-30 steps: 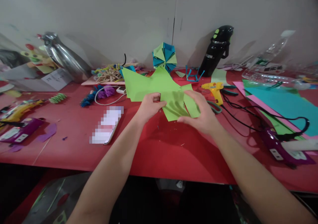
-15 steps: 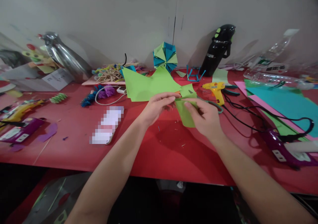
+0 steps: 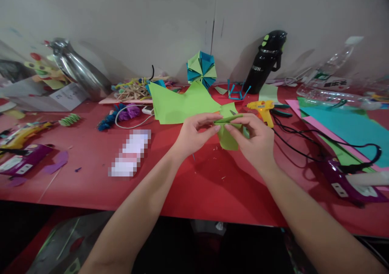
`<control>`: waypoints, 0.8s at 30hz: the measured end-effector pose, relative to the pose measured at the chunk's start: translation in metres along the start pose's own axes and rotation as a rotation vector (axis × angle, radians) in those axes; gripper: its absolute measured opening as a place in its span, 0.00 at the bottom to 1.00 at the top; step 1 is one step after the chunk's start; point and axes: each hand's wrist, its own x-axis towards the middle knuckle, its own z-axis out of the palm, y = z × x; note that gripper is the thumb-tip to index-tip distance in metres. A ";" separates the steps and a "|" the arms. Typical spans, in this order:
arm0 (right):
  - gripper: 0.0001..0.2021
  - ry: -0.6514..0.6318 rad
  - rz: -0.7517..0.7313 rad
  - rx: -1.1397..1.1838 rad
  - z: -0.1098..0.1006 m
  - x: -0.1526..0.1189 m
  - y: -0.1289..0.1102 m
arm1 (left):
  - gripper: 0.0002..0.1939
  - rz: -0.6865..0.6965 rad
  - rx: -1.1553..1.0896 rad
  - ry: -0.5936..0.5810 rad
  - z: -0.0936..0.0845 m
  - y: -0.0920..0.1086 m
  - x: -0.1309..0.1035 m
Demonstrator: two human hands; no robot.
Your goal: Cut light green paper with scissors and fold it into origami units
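Observation:
A small piece of green paper (image 3: 228, 141) is held up over the red table, its upper edge folded or curled over. My left hand (image 3: 197, 134) pinches its left corner between thumb and fingers. On the right side, my right hand (image 3: 253, 138) grips the same piece, thumb in front and fingers along the top. Just behind the hands lies a large green sheet with a cut edge (image 3: 182, 104). The pointed tip of a tool (image 3: 233, 112) shows on a smaller green scrap (image 3: 227, 108); the rest of it is hidden.
A yellow glue gun (image 3: 263, 110) lies right of my hands, its cable running to a purple power strip (image 3: 343, 181). A phone (image 3: 131, 152) rests at left. Behind stand a folded paper ball (image 3: 201, 69), a black bottle (image 3: 264, 63) and a steel jug (image 3: 80, 71). Coloured sheets (image 3: 346, 122) lie right.
The green paper's upper edge now stands up as a flap between my hands. My right fingers have lifted over the top, and my left thumb has moved down onto the paper.

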 end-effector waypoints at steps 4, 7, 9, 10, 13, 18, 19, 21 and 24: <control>0.06 0.051 0.087 0.020 0.002 -0.002 -0.001 | 0.11 0.062 0.044 0.060 0.003 0.003 -0.001; 0.09 0.087 0.120 0.053 0.002 -0.002 -0.002 | 0.08 0.111 0.048 0.097 0.005 0.002 -0.002; 0.10 0.095 0.123 0.075 0.002 -0.002 -0.003 | 0.07 0.136 0.080 0.106 0.004 0.002 -0.002; 0.11 0.096 0.119 0.075 0.001 -0.001 -0.003 | 0.06 0.142 0.102 0.103 0.004 0.002 -0.002; 0.10 0.085 0.107 0.045 0.000 -0.001 -0.003 | 0.07 0.130 0.161 0.053 0.000 0.005 -0.002; 0.08 0.076 0.039 -0.015 -0.001 -0.003 -0.003 | 0.09 0.055 0.217 -0.056 -0.009 0.014 -0.003; 0.08 0.079 0.020 -0.027 -0.002 -0.003 -0.003 | 0.10 0.042 0.206 -0.064 -0.010 0.015 -0.003; 0.07 0.085 -0.020 -0.049 -0.003 -0.004 -0.004 | 0.12 0.020 0.161 -0.072 -0.011 0.015 -0.003; 0.07 0.094 -0.082 -0.063 -0.004 -0.006 -0.005 | 0.13 0.018 0.093 -0.055 -0.011 0.014 -0.002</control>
